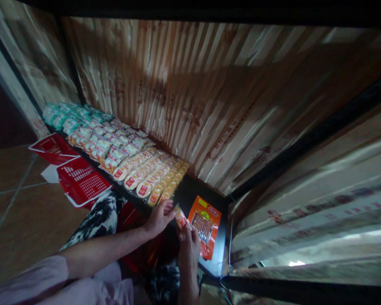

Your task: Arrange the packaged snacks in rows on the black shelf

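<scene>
My right hand point(189, 243) grips a small wrapped snack packet point(180, 217) by its lower end, above the black shelf point(193, 186). Close to the packet's upper end is my left hand point(160, 218), its fingers loosely curved and apart with nothing visible in them. Just beyond the left hand, rows of yellow wrapped snacks point(167, 186) stand on the shelf. An orange bag point(206, 224) with a clear window showing stick-like pieces lies flat to the right of my right hand.
Farther left on the shelf stand round pale wrapped snacks point(142, 188), white-and-orange packets point(97, 146) and green packets point(63, 116). Red baskets point(84, 180) sit on the floor at left. Dark frame bars point(305, 125) and pleated printed sheeting point(165, 84) enclose the shelf.
</scene>
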Demonstrator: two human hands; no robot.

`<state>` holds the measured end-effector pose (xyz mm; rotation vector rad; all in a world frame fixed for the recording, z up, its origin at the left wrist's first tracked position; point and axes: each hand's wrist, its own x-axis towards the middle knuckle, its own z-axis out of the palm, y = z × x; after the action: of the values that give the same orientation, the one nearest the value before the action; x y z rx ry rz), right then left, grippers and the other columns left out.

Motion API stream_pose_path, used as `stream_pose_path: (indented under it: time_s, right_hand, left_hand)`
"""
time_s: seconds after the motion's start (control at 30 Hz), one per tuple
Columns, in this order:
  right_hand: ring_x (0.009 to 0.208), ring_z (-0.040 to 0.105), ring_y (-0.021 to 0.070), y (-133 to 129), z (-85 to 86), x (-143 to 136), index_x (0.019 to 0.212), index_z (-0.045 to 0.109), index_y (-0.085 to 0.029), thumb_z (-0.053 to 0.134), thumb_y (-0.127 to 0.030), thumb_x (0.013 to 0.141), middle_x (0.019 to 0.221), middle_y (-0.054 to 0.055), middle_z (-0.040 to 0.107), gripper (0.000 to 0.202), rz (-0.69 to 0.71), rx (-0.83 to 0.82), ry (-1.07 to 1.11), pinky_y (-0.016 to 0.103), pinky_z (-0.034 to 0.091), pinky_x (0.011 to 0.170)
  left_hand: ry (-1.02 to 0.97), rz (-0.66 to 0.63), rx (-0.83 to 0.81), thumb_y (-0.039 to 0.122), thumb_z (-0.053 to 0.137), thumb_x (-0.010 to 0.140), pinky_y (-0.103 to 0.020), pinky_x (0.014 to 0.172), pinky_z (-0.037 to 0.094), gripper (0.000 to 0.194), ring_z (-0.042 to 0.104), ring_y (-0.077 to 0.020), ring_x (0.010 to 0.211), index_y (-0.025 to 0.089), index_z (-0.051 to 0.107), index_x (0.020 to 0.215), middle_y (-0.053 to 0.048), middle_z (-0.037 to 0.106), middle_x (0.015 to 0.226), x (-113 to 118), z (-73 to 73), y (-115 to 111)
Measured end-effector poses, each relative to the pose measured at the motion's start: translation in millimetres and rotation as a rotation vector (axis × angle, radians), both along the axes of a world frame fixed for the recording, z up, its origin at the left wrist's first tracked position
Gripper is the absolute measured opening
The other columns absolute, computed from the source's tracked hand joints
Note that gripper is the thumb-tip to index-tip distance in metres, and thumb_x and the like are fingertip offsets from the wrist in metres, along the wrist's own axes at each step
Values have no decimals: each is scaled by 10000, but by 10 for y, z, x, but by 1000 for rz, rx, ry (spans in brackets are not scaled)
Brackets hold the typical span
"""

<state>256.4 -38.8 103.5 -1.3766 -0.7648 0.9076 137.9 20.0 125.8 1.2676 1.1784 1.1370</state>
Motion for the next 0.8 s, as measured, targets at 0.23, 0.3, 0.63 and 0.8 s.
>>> stream_pose_path:
  time_s: [0.23, 0.3, 0.63, 0.8]
  right_hand:
    - [773, 601, 171, 64, -14, -92, 920, 567, -165, 616, -509, 681, 843, 37, 611, 422, -122, -73, 91, 282, 496, 669]
    - [831, 602, 173, 88, -20, -109, 1015, 548, -169, 620, -484, 688, 919, 48, 616, 460, -121, -64, 83, 284, 494, 710]
    - [965, 610, 211, 352, 38, -91, 1111, 557, -170, 606, -417, 695, 1045, 97, 654, 487, 10, 9, 9, 344, 455, 866]
    - [866, 640, 229, 536, 36, 81, 1024, 615, -169, 610, -411, 668, 934, 85, 692, 430, -5, -19, -183, 335, 477, 779]
  left_hand:
    - [-110, -66, -2, 73, 532, 732, -378, 945, 467, 323, 606, -184, 1010, 121, 502, 1049, -129, 603, 1082, 246, -66, 19]
    - [-105, -53, 16, 54, 524, 731, -379, 968, 452, 361, 588, -186, 1052, 116, 486, 1085, -143, 582, 1130, 314, -77, 49]
    - [135, -60, 37, 93, 536, 745, -368, 1002, 410, 389, 549, -193, 1092, 172, 513, 1125, -96, 594, 1155, 429, 18, 171]
    - [206, -94, -7, 135, 537, 737, -375, 1012, 383, 439, 516, -222, 1130, 165, 497, 1173, -117, 567, 1195, 446, 135, 254]
